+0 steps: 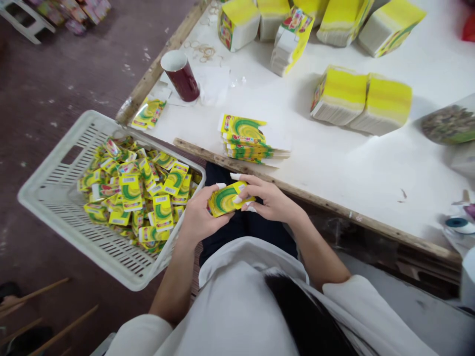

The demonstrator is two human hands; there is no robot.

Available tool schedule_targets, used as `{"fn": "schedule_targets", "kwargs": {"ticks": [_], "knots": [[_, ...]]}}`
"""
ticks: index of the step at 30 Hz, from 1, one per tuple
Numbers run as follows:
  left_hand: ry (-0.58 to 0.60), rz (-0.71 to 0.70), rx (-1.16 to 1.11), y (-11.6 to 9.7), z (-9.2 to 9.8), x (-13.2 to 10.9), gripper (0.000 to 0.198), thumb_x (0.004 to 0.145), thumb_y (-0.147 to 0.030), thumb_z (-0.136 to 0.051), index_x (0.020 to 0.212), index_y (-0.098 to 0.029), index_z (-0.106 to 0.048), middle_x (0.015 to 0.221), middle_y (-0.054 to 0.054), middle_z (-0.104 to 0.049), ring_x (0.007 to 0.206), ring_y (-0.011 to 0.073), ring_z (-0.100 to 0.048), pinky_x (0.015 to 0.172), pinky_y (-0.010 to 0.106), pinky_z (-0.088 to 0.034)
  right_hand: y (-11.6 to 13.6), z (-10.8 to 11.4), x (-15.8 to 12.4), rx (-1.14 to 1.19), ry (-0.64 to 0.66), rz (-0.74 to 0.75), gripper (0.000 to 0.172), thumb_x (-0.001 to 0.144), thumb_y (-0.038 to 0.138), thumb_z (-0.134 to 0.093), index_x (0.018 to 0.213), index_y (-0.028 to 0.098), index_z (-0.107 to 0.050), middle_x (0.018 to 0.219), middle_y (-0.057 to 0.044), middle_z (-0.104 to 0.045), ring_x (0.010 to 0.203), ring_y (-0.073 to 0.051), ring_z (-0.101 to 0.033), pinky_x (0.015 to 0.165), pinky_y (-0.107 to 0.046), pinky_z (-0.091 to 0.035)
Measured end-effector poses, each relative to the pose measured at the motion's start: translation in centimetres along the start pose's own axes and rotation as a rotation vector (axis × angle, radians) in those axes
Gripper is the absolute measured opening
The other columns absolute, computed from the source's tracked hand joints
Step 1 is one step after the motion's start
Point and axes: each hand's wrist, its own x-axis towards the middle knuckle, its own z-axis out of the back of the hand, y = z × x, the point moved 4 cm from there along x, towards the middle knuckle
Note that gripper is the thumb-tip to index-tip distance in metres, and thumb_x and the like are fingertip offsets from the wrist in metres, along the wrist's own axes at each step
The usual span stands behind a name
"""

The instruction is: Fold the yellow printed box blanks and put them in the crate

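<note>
Between my two hands, in front of my lap, is a small yellow and green printed carton [225, 199]. My left hand [202, 212] grips its left end, the thumb along the upper edge. Fingers of my right hand [267, 198] close on its right end, and white coverings show on several fingertips. Just beyond, at the table's edge, lies a pile of flat yellow-green cartons [245, 136]. To the left of my hands, a white plastic basket [48, 198] holds many similar small yellow cartons [129, 193].
A dark red mug [180, 76] stands near the table's left corner, with rubber bands [202, 51] behind it. Stacks of yellow cards [361, 99] sit farther back on the white table [334, 163]. At the right lies a clear bag [451, 118]. Wooden sticks [67, 329] show at lower left.
</note>
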Motion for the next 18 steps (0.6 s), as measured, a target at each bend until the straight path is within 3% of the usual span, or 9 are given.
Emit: {"fn": "schedule_targets", "kwargs": {"ticks": [6,11,13,15,17,18], "knots": [[-0.064,-0.064,0.049,-0.6,-0.4,0.4,0.062,0.069,-0.033,-0.083,0.126,-0.02,-0.061,0.113,0.01,-0.071,0.102,0.0269,-0.069,0.092,0.039,-0.055,-0.8,-0.7,0.1,-0.013,-0.097,-0.045,0.04,0.094,0.03,-0.057,0.133,0.02,-0.051,0.144,-0.021,-0.049,0.144,-0.031,-0.04,0.115,-0.054,-0.039],[-0.079,0.013,-0.058,-0.1,-0.9,-0.2,0.063,0.067,-0.032,-0.086,0.123,-0.019,-0.062,0.115,0.01,-0.071,0.103,0.0259,-0.069,0.093,0.039,-0.054,-0.5,-2.5,0.5,0.022,-0.163,-0.055,0.047,0.094,0.037,-0.058,0.136,0.02,-0.046,0.135,-0.019,-0.051,0.133,-0.031,-0.048,0.111,-0.053,-0.044],[-0.221,0.115,-0.241,0.9,-0.1,-0.7,0.065,0.062,-0.032,-0.09,0.12,-0.02,-0.064,0.116,0.008,-0.07,0.104,0.024,-0.069,0.093,0.036,-0.055,-0.3,-2.0,1.1,0.081,-0.206,-0.052,0.062,0.089,0.045,-0.067,0.14,0.02,-0.043,0.136,-0.019,-0.05,0.126,-0.03,-0.054,0.106,-0.049,-0.049],[-0.504,0.216,-0.547,2.5,1.5,-1.4,0.059,0.065,-0.038,-0.089,0.115,-0.022,-0.064,0.116,0.006,-0.07,0.099,0.0187,-0.069,0.088,0.03,-0.056,-0.6,-0.4,1.9,0.091,-0.284,-0.09,0.066,0.083,0.049,-0.073,0.137,0.021,-0.047,0.131,-0.016,-0.054,0.115,-0.028,-0.06,0.099,-0.044,-0.054],[-0.751,0.31,-0.901,4.2,2.7,-2.0,0.05,0.074,-0.055,-0.079,0.108,-0.021,-0.064,0.112,0.006,-0.07,0.097,0.015,-0.068,0.081,0.025,-0.057,-1.6,2.0,2.7,-0.005,-0.428,-0.163,0.047,0.085,0.046,-0.071,0.123,0.022,-0.057,0.115,-0.012,-0.062,0.104,-0.026,-0.063,0.094,-0.043,-0.055],[-0.803,0.375,-1.06,4.8,2.9,-2.1,0.052,0.077,-0.064,-0.072,0.104,-0.02,-0.064,0.108,0.007,-0.07,0.097,0.015,-0.068,0.079,0.024,-0.057,-2.2,3.4,3.2,-0.083,-0.517,-0.201,0.034,0.088,0.041,-0.067,0.115,0.021,-0.061,0.109,-0.01,-0.063,0.099,-0.025,-0.063,0.094,-0.044,-0.054]]}}
